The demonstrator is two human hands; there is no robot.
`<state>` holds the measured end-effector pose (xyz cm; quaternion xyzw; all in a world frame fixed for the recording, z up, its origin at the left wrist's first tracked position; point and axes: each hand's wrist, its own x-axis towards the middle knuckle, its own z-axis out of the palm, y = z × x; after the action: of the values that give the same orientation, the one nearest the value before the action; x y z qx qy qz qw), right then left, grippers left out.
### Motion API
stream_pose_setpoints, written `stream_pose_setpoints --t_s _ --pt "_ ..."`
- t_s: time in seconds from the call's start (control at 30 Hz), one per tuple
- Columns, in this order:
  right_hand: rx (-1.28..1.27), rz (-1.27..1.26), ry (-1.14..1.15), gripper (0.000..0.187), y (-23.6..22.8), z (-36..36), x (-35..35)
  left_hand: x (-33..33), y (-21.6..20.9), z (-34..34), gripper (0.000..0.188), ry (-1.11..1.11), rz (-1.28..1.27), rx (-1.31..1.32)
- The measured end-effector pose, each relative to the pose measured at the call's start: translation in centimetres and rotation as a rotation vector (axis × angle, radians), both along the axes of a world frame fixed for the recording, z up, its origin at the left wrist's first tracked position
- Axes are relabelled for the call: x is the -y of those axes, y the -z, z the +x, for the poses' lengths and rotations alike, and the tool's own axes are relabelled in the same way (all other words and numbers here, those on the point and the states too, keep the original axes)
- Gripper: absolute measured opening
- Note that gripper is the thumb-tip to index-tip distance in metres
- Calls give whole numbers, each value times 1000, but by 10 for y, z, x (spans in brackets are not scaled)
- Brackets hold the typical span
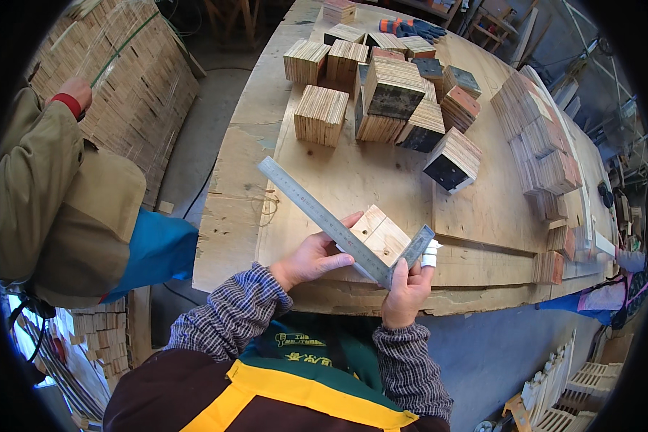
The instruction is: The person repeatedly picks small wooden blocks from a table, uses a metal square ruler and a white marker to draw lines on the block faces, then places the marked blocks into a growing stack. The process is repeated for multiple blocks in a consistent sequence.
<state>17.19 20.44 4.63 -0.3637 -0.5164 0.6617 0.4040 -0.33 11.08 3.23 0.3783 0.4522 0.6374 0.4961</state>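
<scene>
A pale wooden block with dark round knots and a thin line across its top is held over the near edge of the table. Against its near sides lies a metal try square, its long graduated blade pointing to the far left. My left hand grips the block's left side, with the thumb lying over the blade. At the corner and short arm of the square, my right hand is closed on the tool. A white wrap covers one of its fingers. The block's underside is hidden.
Several layered plywood blocks stand on the wooden table, some stacked. More block stacks line the right side. Gloves lie at the far end. A person stands at left by a large wood stack; another is at right.
</scene>
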Motion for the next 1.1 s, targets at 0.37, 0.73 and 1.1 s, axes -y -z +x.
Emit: stream_pose_setpoints --t_s 0.37,0.73,1.1 --pt "-1 32 -19 63 -4 -1 1 -1 4 -2 76 16 23 -43" --pt "-46 132 23 55 0 -3 1 -2 -8 2 72 -9 52 96" --pt "11 9 155 39 -29 27 -14 -14 -7 33 60 -307 57 85"
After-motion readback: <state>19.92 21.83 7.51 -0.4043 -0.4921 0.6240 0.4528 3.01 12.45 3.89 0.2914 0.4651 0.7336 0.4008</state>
